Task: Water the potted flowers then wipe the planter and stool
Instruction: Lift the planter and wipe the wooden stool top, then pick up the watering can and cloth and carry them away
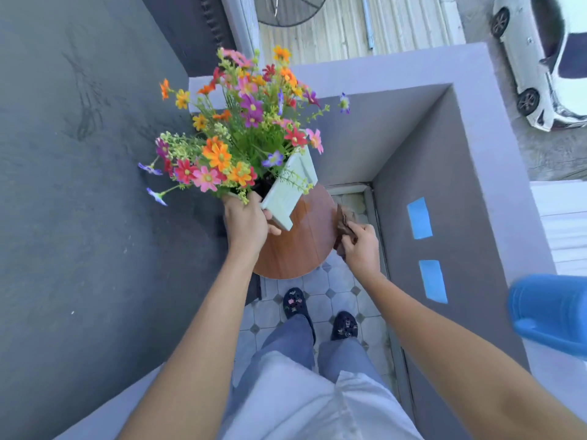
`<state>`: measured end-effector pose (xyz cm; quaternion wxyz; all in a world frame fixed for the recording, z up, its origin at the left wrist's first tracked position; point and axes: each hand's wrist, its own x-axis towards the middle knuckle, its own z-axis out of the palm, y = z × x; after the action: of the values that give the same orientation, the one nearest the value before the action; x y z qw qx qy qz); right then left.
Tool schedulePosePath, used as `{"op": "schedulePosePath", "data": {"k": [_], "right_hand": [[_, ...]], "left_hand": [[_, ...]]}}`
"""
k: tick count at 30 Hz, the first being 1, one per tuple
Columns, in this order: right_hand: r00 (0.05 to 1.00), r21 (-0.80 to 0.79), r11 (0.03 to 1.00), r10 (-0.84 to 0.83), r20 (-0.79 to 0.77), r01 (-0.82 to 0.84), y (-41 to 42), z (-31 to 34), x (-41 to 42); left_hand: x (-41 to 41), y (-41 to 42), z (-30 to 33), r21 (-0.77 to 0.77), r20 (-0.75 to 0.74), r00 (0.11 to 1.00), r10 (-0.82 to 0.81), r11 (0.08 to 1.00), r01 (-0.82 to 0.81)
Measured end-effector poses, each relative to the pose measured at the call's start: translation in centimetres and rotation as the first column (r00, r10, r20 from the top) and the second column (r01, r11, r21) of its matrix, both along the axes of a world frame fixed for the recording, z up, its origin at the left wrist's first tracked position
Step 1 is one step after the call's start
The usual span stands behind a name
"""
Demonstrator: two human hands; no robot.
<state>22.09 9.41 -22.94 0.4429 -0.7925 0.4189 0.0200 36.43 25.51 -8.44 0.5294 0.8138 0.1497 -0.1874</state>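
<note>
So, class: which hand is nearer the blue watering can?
Right. The right hand, holding a brown cloth at the stool's edge, is closer to the watering can; the left hand grips the planter, farther away.

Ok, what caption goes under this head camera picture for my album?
Left hand tips the planter of flowers while right hand wipes the stool with a cloth.

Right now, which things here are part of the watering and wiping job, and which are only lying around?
Job: flowers, planter, stool, brown cloth, blue watering can.
Not the job: white car, blue tape patches, wire fan.
</note>
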Motion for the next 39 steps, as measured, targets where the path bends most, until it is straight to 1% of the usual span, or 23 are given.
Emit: {"op": "schedulePosePath", "data": {"k": [2, 6, 9, 11, 14, 16, 19, 20, 23, 24, 26, 28, 30, 33, 34, 35, 36, 37, 39], "right_hand": [[0.997, 0.052, 0.996, -0.075, 0.037, 0.073, 0.5, 0.6, -1.0], [0.978, 0.088, 0.977, -0.2, 0.062, 0.194, 1.5, 2.4, -2.6], [0.962, 0.173, 0.955, -0.258, 0.088, 0.24, 2.2, 3.7, -4.0], [0.949, 0.215, 0.938, -0.297, 0.104, 0.27, 2.4, 4.3, -5.0], [0.927, 0.259, 0.919, -0.344, 0.152, 0.298, 2.3, 5.5, -6.0], [0.917, 0.281, 0.912, -0.356, 0.182, 0.299, 2.1, 6.4, -6.5], [0.915, 0.283, 0.918, -0.342, 0.215, 0.277, 1.4, 7.6, -7.2], [0.915, 0.282, 0.921, -0.336, 0.225, 0.269, 1.1, 7.9, -7.4], [0.911, 0.311, 0.914, -0.34, 0.233, 0.262, 0.0, 8.9, -8.0], [0.912, 0.314, 0.912, -0.341, 0.226, 0.264, -0.3, 9.2, -8.2], [0.917, 0.309, 0.915, -0.335, 0.216, 0.261, -0.9, 9.7, -8.7], [0.918, 0.309, 0.917, -0.328, 0.222, 0.253, -1.4, 10.3, -9.4], [0.919, 0.301, 0.92, -0.324, 0.225, 0.251, -2.1, 10.8, -10.2], [0.91, 0.304, 0.92, -0.327, 0.255, 0.246, -3.5, 12.1, -11.4], [0.903, 0.308, 0.919, -0.333, 0.272, 0.246, -4.0, 12.7, -11.8], [0.897, 0.308, 0.917, -0.342, 0.282, 0.253, -4.6, 13.3, -12.2], [0.889, 0.304, 0.918, -0.347, 0.299, 0.256, -5.1, 14.3, -12.5], [0.878, 0.306, 0.915, -0.359, 0.316, 0.264, -5.7, 15.2, -12.8], [0.849, 0.3, 0.914, -0.375, 0.373, 0.272, -6.9, 17.1, -13.7]], "left_hand": [[-1.8, 0.0, -0.7, 0.037, -0.017, 1.0, 0.012, 0.999, -0.011], [-4.6, -0.4, -2.5, 0.056, -0.063, 0.994, 0.091, 0.995, -0.088], [-7.2, -1.7, -1.0, 0.048, -0.041, 0.99, 0.136, 0.99, -0.134], [-8.8, -2.4, -0.7, 0.013, -0.023, 0.98, 0.196, 0.981, -0.196], [-9.8, -3.5, -3.6, 0.007, -0.079, 0.957, 0.278, 0.96, -0.278], [-10.5, -4.5, -4.8, 0.01, -0.121, 0.944, 0.308, 0.951, -0.309], [-11.7, -6.2, -5.1, -0.035, -0.134, 0.948, 0.288, 0.955, -0.295], [-11.9, -6.5, -5.5, -0.054, -0.159, 0.948, 0.275, 0.957, -0.286], [-12.1, -7.3, -7.0, -0.094, -0.324, 0.917, 0.233, 0.957, -0.276], [-12.0, -7.4, -7.7, -0.089, -0.331, 0.913, 0.239, 0.955, -0.283], [-12.0, -7.7, -8.5, -0.054, -0.289, 0.917, 0.274, 0.952, -0.302], [-12.5, -8.1, -8.9, -0.036, -0.265, 0.924, 0.276, 0.955, -0.295], [-13.1, -8.5, -9.0, -0.065, -0.264, 0.917, 0.3, 0.943, -0.327], [-13.8, -9.2, -8.1, -0.179, -0.337, 0.87, 0.36, 0.882, -0.435], [-14.2, -9.5, -7.9, -0.202, -0.351, 0.865, 0.359, 0.873, -0.444], [-14.8, -9.7, -7.5, -0.199, -0.363, 0.874, 0.324, 0.889, -0.413], [-15.6, -10.1, -7.4, -0.189, -0.38, 0.889, 0.257, 0.919, -0.347], [-16.5, -10.7, -7.1, -0.183, -0.403, 0.902, 0.153, 0.953, -0.244], [-18.5, -12.4, -5.9, -0.205, -0.421, 0.905, -0.067, 0.979, -0.023]]}}
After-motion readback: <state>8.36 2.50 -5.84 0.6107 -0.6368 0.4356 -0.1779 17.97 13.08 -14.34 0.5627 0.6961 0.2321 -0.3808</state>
